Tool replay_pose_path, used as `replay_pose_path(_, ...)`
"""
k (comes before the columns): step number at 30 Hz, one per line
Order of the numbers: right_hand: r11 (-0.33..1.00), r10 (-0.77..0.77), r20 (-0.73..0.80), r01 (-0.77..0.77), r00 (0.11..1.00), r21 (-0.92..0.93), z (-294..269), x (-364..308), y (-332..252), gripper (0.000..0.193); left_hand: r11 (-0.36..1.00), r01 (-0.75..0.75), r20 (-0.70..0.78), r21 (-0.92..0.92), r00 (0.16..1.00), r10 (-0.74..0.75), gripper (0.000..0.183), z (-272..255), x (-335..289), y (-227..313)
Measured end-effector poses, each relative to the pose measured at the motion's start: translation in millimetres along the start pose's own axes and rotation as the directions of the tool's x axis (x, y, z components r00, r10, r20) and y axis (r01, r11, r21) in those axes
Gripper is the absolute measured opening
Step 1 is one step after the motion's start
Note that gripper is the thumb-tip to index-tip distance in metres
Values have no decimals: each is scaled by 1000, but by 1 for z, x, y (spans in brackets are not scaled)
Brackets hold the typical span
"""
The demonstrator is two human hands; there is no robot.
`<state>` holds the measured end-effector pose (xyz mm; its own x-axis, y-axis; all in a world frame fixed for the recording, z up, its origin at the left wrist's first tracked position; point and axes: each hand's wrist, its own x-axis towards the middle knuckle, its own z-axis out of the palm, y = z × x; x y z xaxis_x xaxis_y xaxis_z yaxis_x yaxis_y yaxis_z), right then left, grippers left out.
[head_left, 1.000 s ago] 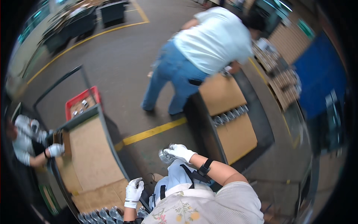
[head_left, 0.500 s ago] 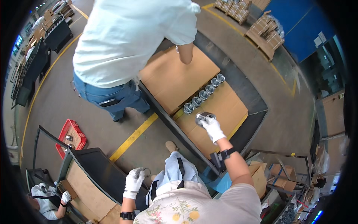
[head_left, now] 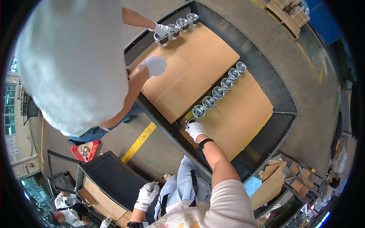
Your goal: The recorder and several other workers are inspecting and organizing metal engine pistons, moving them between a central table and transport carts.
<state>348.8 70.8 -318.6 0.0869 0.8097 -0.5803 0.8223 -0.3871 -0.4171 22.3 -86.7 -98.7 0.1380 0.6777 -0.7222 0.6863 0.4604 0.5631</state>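
My right hand (head_left: pixel 195 130), in a white glove, grips a dark-sided metal piston (head_left: pixel 191 122) at the near left end of a row. That row of several shiny pistons (head_left: pixel 218 92) stands on a cardboard sheet (head_left: pixel 243 110) in a large dark metal bin (head_left: pixel 173 133). Low by my legs hangs my left hand (head_left: pixel 146 196), also gloved, its fingers curled. Whether it holds anything is hidden.
Across the bin a co-worker (head_left: pixel 76 68) leans over, one gloved hand (head_left: pixel 161 29) on a piston in a far row (head_left: pixel 183 24). A red crate (head_left: pixel 93 150) and a second bin (head_left: pixel 110 173) stand left. Cardboard boxes (head_left: pixel 272 171) are at right.
My right hand has moved left with the piston, down to the row's near end. The co-worker has shifted left, uncovering the far row of pistons. My view has shifted too.
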Motion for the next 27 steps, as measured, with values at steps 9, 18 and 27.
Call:
replay_pose_path(9, 996, 93, -140, -94, 986, 3, 59, 72, 7, 12, 974, 206, 75, -98, 977, -199, 26, 6, 25, 12)
replay_pose_path(18, 997, 74, -203, -77, 976, -5, 83, 88, 8, 11, 963, 223, 42, -151, 975, -219, 31, 7, 32, 7)
replay_pose_path(27, 980, 153, -62, -144, 986, 135, 9, 35, -4, 31, 995, 17, -58, -102, 998, -23, 28, 9, 21, -2)
